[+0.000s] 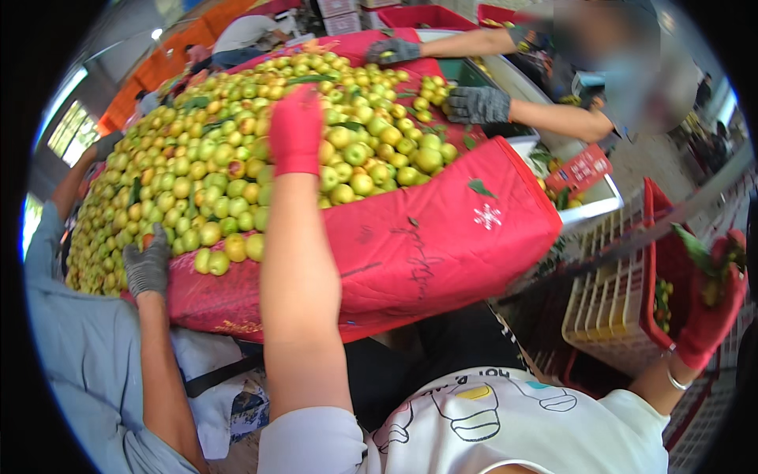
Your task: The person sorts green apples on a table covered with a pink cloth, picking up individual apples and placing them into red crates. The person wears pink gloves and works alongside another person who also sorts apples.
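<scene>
My left hand (pixel 296 133), in a red glove, reaches over a large heap of small round yellow-green fruit (pixel 219 160). Its back faces me, so I cannot tell whether the fingers hold a fruit. The heap lies on a red quilted cloth (pixel 414 249) with writing and a white snowflake print. Far to the right, my right hand (pixel 713 308), also red-gloved, grips green leaves (pixel 696 252) along with something that looks like fruit, partly blurred. It is raised beside a plastic crate (pixel 610 290) with a red inside, where some fruit (pixel 663 302) shows.
A co-worker's grey-gloved hands (pixel 479 105) work at the heap's far right; another's grey-gloved hand (pixel 148 260) touches its near left edge. A white-rimmed bin (pixel 592 207) with fruit, leaves and a red card (pixel 579 170) stands right of the cloth. Red tubs (pixel 426 16) stand behind.
</scene>
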A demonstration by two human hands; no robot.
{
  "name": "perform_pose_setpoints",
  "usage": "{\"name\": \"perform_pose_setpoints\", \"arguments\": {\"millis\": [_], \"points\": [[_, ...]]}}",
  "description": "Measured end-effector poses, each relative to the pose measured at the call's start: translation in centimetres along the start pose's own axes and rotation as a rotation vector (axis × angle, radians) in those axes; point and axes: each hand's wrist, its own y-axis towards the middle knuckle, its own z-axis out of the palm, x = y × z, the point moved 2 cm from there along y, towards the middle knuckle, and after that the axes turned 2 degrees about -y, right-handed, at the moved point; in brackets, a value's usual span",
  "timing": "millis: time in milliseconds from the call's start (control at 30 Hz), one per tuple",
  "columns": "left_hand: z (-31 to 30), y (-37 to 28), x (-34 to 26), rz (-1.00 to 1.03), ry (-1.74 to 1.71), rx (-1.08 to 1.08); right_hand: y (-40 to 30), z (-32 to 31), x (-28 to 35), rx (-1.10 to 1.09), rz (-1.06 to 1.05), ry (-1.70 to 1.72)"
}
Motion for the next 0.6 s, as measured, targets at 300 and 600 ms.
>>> {"name": "perform_pose_setpoints", "arguments": {"millis": [300, 600], "points": [[-2.8, -0.6, 5.1, -0.427, 0.652, 0.455, -7.1, -26.8, -1.6, -0.265, 0.305, -1.675], [-1.4, 0.0, 2.2, -0.116, -0.156, 0.153, 0.2, 11.0, 2.4, 0.755, 0.144, -0.344]]}}
